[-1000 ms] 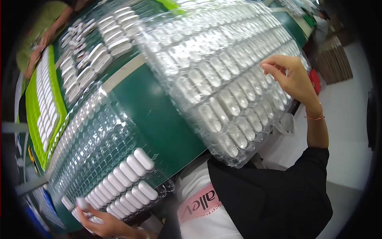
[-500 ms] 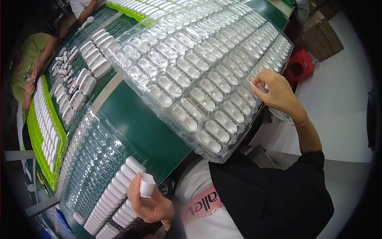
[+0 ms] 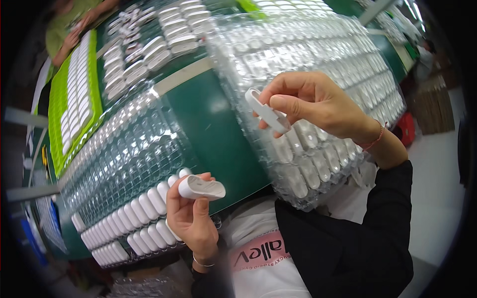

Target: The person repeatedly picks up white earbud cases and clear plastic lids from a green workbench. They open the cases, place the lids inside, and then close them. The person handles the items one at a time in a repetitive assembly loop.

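Head view, looking down: the left hand (image 3: 191,218) pinches a white oval plastic shell (image 3: 201,188), fingers closed round it, just above a clear blister tray (image 3: 124,164) with white pieces along its near rows. The right hand (image 3: 318,104) grips a flat white plastic insert (image 3: 267,112) between thumb and fingertips, over a second clear tray (image 3: 318,54). Joining them well likely needs both parts squarely aligned.

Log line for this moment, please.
left hand: holds white oval shell | right hand: holds white flat insert | below: clear blister trays on green table
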`<action>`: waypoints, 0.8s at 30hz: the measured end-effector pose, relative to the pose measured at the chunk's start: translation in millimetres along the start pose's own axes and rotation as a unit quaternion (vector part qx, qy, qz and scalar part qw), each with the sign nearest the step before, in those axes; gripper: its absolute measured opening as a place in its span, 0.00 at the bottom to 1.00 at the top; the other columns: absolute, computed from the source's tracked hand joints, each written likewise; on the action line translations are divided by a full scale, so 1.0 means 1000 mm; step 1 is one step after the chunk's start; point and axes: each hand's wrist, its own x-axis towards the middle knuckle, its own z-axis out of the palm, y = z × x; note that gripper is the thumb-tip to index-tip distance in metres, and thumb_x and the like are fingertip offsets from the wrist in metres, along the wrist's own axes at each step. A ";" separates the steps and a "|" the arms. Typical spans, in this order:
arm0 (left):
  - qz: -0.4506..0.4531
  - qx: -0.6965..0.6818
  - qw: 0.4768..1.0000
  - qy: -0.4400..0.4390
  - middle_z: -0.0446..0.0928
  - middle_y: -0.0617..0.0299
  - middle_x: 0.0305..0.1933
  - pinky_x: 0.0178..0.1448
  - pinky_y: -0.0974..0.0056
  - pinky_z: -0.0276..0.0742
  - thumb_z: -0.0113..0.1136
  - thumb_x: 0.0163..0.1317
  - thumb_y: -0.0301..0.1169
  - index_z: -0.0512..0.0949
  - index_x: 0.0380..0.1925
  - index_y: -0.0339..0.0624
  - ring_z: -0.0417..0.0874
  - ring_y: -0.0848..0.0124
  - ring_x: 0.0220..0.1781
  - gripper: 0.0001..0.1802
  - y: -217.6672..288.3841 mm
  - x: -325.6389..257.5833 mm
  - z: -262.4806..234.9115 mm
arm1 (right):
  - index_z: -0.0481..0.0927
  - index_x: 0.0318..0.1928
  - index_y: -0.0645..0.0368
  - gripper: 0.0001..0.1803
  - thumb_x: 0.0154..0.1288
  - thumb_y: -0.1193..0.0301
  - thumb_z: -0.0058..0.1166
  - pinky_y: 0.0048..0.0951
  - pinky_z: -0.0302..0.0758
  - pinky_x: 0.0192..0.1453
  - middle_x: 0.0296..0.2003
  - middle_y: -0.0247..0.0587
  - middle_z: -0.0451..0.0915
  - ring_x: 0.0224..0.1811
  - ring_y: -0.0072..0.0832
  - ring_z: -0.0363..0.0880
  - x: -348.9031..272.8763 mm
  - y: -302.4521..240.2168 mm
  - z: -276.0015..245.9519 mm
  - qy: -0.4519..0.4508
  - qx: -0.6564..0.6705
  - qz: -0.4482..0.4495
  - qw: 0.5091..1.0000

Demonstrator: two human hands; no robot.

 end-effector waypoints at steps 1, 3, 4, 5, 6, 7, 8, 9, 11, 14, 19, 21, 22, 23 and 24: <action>0.004 0.007 1.000 0.008 0.76 0.41 0.51 0.55 0.60 0.78 0.59 0.63 0.25 0.66 0.53 0.30 0.80 0.61 0.52 0.21 0.002 0.002 -0.003 | 0.77 0.44 0.68 0.11 0.70 0.71 0.51 0.26 0.82 0.42 0.38 0.40 0.81 0.41 0.26 0.83 0.015 -0.001 0.010 -0.031 0.017 0.004 0.999; 0.009 0.017 1.000 0.013 0.75 0.40 0.53 0.59 0.59 0.75 0.59 0.64 0.28 0.64 0.55 0.29 0.79 0.59 0.54 0.23 0.006 0.006 -0.004 | 0.76 0.44 0.68 0.10 0.69 0.73 0.52 0.25 0.82 0.39 0.35 0.39 0.81 0.37 0.25 0.83 0.037 0.004 0.027 -0.058 0.013 -0.009 0.998; 0.022 0.022 0.999 0.030 0.75 0.40 0.53 0.60 0.58 0.74 0.59 0.64 0.28 0.64 0.55 0.29 0.79 0.59 0.55 0.23 0.008 0.007 -0.004 | 0.77 0.44 0.68 0.10 0.68 0.73 0.53 0.24 0.81 0.38 0.34 0.39 0.81 0.36 0.24 0.83 0.048 0.006 0.036 -0.072 0.000 -0.016 0.997; 0.030 0.025 0.998 0.043 0.75 0.40 0.53 0.60 0.58 0.74 0.59 0.64 0.28 0.64 0.55 0.30 0.78 0.59 0.55 0.23 0.009 0.009 -0.003 | 0.78 0.43 0.67 0.09 0.66 0.74 0.55 0.22 0.80 0.37 0.31 0.38 0.81 0.33 0.22 0.82 0.056 0.010 0.044 -0.075 -0.015 -0.013 0.997; 0.038 0.028 0.997 0.055 0.75 0.41 0.53 0.61 0.58 0.73 0.59 0.64 0.28 0.64 0.55 0.30 0.78 0.59 0.55 0.23 0.010 0.011 -0.003 | 0.78 0.43 0.67 0.09 0.66 0.74 0.55 0.22 0.79 0.37 0.31 0.37 0.81 0.32 0.22 0.82 0.064 0.012 0.051 -0.090 -0.037 -0.029 0.995; 0.040 0.031 0.997 0.058 0.74 0.42 0.54 0.60 0.58 0.74 0.60 0.63 0.28 0.63 0.55 0.30 0.78 0.60 0.55 0.24 0.010 0.012 -0.004 | 0.79 0.43 0.66 0.08 0.65 0.74 0.56 0.22 0.79 0.37 0.30 0.37 0.81 0.32 0.21 0.81 0.069 0.015 0.059 -0.104 -0.058 -0.044 0.992; 0.042 0.026 0.997 0.066 0.73 0.42 0.55 0.60 0.58 0.74 0.60 0.63 0.28 0.64 0.55 0.30 0.78 0.60 0.55 0.24 0.009 0.014 -0.004 | 0.79 0.42 0.66 0.08 0.65 0.75 0.56 0.22 0.79 0.37 0.30 0.36 0.81 0.32 0.21 0.81 0.075 0.018 0.064 -0.115 -0.079 -0.059 0.988; 0.043 0.021 0.996 0.072 0.73 0.43 0.56 0.60 0.58 0.74 0.60 0.63 0.28 0.64 0.55 0.30 0.78 0.60 0.55 0.24 0.008 0.016 -0.004 | 0.80 0.42 0.65 0.08 0.64 0.75 0.57 0.23 0.79 0.39 0.33 0.36 0.82 0.34 0.21 0.81 0.079 0.020 0.067 -0.137 -0.080 -0.051 0.986; 0.043 0.017 0.996 0.072 0.71 0.45 0.57 0.59 0.59 0.74 0.60 0.63 0.28 0.64 0.55 0.30 0.77 0.61 0.55 0.24 0.005 0.019 -0.006 | 0.80 0.43 0.65 0.09 0.64 0.75 0.57 0.24 0.80 0.41 0.35 0.38 0.82 0.36 0.21 0.81 0.084 0.031 0.070 -0.155 -0.052 -0.063 0.985; 0.034 0.002 0.998 0.055 0.72 0.46 0.56 0.59 0.59 0.74 0.60 0.64 0.29 0.64 0.55 0.30 0.77 0.61 0.55 0.24 0.002 0.020 -0.011 | 0.79 0.46 0.65 0.11 0.63 0.75 0.58 0.25 0.81 0.44 0.40 0.39 0.81 0.40 0.22 0.81 0.084 0.036 0.071 -0.164 -0.025 -0.028 0.986; 0.001 -0.010 0.999 0.047 0.72 0.47 0.56 0.58 0.60 0.75 0.59 0.64 0.29 0.64 0.55 0.31 0.78 0.64 0.55 0.23 -0.001 0.023 -0.017 | 0.78 0.48 0.63 0.15 0.61 0.77 0.60 0.25 0.82 0.46 0.46 0.40 0.78 0.45 0.26 0.81 0.084 0.035 0.071 -0.173 -0.061 -0.063 0.981; 0.003 -0.013 0.998 0.060 0.72 0.46 0.57 0.58 0.61 0.75 0.59 0.64 0.29 0.64 0.56 0.31 0.78 0.65 0.55 0.23 0.000 0.024 -0.015 | 0.77 0.50 0.62 0.17 0.59 0.80 0.61 0.24 0.81 0.50 0.50 0.41 0.75 0.51 0.27 0.79 0.084 0.035 0.071 -0.198 -0.076 -0.064 0.975; 0.009 -0.010 0.998 0.063 0.72 0.45 0.57 0.58 0.61 0.75 0.59 0.64 0.29 0.64 0.56 0.31 0.78 0.65 0.55 0.24 0.000 0.026 -0.013 | 0.77 0.49 0.62 0.16 0.59 0.79 0.61 0.25 0.82 0.48 0.48 0.41 0.76 0.47 0.27 0.80 0.084 0.037 0.070 -0.189 -0.082 -0.079 0.975; 0.015 -0.007 0.998 0.066 0.72 0.45 0.58 0.58 0.62 0.75 0.59 0.64 0.29 0.64 0.56 0.31 0.78 0.65 0.55 0.24 -0.001 0.027 -0.012 | 0.78 0.48 0.62 0.16 0.58 0.78 0.61 0.26 0.82 0.45 0.46 0.41 0.77 0.44 0.27 0.81 0.085 0.040 0.071 -0.180 -0.088 -0.094 0.975; 0.015 -0.005 0.998 0.061 0.71 0.44 0.59 0.58 0.61 0.75 0.59 0.64 0.29 0.64 0.56 0.31 0.78 0.65 0.55 0.24 -0.002 0.028 -0.013 | 0.78 0.46 0.63 0.15 0.58 0.77 0.62 0.27 0.83 0.43 0.45 0.41 0.78 0.41 0.28 0.82 0.085 0.043 0.071 -0.171 -0.094 -0.109 0.975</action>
